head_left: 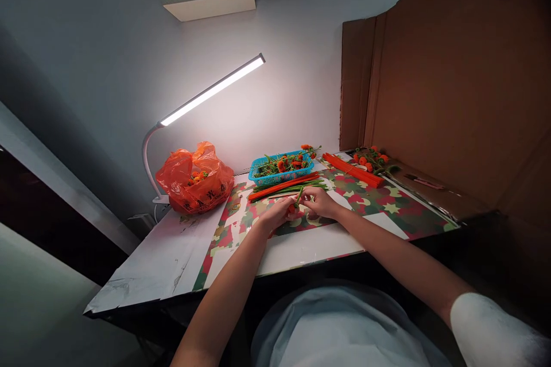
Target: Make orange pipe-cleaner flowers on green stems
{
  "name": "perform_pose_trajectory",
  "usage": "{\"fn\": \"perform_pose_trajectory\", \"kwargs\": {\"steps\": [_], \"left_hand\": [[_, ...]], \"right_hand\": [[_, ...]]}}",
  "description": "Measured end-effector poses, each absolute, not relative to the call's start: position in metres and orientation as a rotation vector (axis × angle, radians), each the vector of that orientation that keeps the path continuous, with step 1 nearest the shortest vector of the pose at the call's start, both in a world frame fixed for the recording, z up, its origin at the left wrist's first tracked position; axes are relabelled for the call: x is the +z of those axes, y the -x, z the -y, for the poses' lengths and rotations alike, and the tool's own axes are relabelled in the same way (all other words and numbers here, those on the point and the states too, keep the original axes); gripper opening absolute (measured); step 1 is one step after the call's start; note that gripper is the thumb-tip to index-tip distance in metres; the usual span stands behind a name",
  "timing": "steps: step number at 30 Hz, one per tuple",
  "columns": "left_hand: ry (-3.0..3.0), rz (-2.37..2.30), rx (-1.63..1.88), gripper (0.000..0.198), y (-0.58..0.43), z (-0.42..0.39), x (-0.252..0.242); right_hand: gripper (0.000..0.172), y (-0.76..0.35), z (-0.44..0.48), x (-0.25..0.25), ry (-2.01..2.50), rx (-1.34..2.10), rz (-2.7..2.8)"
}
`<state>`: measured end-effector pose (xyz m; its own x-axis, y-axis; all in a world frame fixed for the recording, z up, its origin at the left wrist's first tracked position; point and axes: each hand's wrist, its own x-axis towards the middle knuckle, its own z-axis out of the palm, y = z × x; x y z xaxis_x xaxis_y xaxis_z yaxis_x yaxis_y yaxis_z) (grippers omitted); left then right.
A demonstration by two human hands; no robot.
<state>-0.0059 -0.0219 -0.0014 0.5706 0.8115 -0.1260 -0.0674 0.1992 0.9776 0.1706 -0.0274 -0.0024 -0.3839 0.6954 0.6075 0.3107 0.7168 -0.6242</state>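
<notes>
Over the near part of the table, my two hands are close together at a small orange flower [293, 208] with a green stem [299, 194]. The flower end sits in the closed fingers of my left hand [278, 215]. My right hand [319, 203] pinches at the green stem. Just beyond the hands lie a bundle of orange-red fuzzy stems [275, 188] and several green stems [316, 184]. Behind them stands a blue plastic basket [282, 178] with orange flowers [282, 165] and green pieces in it.
An orange plastic bag [202, 198] holding orange flowers is at the left, beside a lit clamp lamp [210, 92]. Another orange-red bundle [353, 171] and finished-looking flowers [372, 159] lie at the right. A tall cardboard panel [443, 92] borders that side.
</notes>
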Motion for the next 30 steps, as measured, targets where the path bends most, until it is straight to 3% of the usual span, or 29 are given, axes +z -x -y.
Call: {"fn": "perform_pose_trajectory", "kwargs": {"steps": [8,15,20,26,30], "left_hand": [[-1.219,-0.811,0.797,0.024,0.0032,0.0249,0.0024],[-1.371,-0.834,0.843,0.024,0.0026,0.0247,-0.0013],[-1.318,-0.810,0.798,0.018,0.0040,0.0229,-0.0017],[-1.135,-0.838,0.655,0.016,0.0055,0.0221,0.0031],[-1.280,-0.900,0.810,0.023,0.0025,0.0258,0.0045]], "right_hand": [[0.014,-0.1665,0.0266,-0.0026,0.840,0.455,1.964],[0.032,-0.1688,0.0237,-0.0034,0.941,0.656,1.874],[0.026,-0.1698,0.0253,0.0004,0.915,0.568,1.918],[0.017,-0.1666,0.0261,-0.0008,0.868,0.716,1.864],[0.008,-0.1672,0.0275,-0.0015,1.005,0.555,1.871]]}}
